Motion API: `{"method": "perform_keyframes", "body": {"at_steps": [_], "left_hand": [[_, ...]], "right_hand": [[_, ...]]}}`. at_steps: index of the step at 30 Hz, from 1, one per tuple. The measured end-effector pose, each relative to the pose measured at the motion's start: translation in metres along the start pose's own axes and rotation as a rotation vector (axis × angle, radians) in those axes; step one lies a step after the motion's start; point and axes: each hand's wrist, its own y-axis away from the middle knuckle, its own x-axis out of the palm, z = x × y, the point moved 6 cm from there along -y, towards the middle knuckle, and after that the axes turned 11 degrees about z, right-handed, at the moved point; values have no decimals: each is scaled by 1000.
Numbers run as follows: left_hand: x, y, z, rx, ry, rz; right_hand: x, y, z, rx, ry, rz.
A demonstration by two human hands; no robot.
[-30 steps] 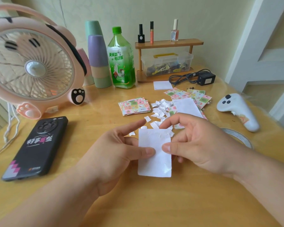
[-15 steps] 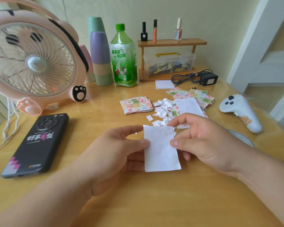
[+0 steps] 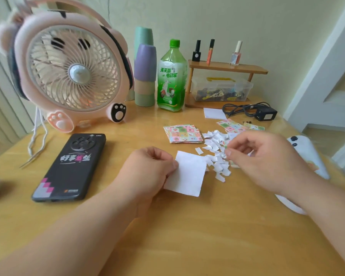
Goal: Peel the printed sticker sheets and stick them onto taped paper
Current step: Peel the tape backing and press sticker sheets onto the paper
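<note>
In the head view, a clear plastic box (image 3: pixel 221 89) sits on the lower board of a small wooden shelf (image 3: pixel 227 68) at the back of the table (image 3: pixel 187 236). It holds a dark jumble of small items with yellow bits; what they are is too small to tell. Three nail polish bottles (image 3: pixel 235 53) stand upright on the shelf top. Just left of it is a green drink bottle (image 3: pixel 171 80) with its cap on, then stacked cups (image 3: pixel 144 72) set mouth down.

The left hand (image 3: pixel 147 172) pinches the left edge of a white sheet (image 3: pixel 187 174) near the table's middle, fingers curled round it. The sheet is tilted, blank side up; I cannot tell whether its lower corner touches the wood. The right hand (image 3: pixel 263 158) hangs over a pile of white paper scraps (image 3: pixel 217 152) just right of the sheet. Its fingers are curled and thumb and forefinger are drawn together, but I cannot tell whether they hold anything. A stack of printed sticker sheets (image 3: pixel 183 134) lies just behind the white sheet, and more printed sheets (image 3: pixel 235 125) lie further back on the right.

A white controller (image 3: pixel 307 154) lies near the table's right edge, beyond the right hand. A black phone (image 3: pixel 72 166) lies left of the left hand, in front of a pink fan (image 3: pixel 72 72). Bare wood spreads between the forearms toward the near edge.
</note>
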Motion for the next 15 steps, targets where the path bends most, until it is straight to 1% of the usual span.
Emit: {"method": "perform_keyframes", "body": {"at_steps": [4,6,12,15], "left_hand": [[-2,4,-5,-29,-30,-36],[-2,6,-8,-27,-57,-46],[-7,0,-4,-5,-144,-93],[-4,-6,0,12,-148,-70]], "right_hand": [[18,-53,18,18,397,189],[29,-81,21,14,520,261],[60,-130,11,60,602,462],[66,-136,5,66,596,501]]}}
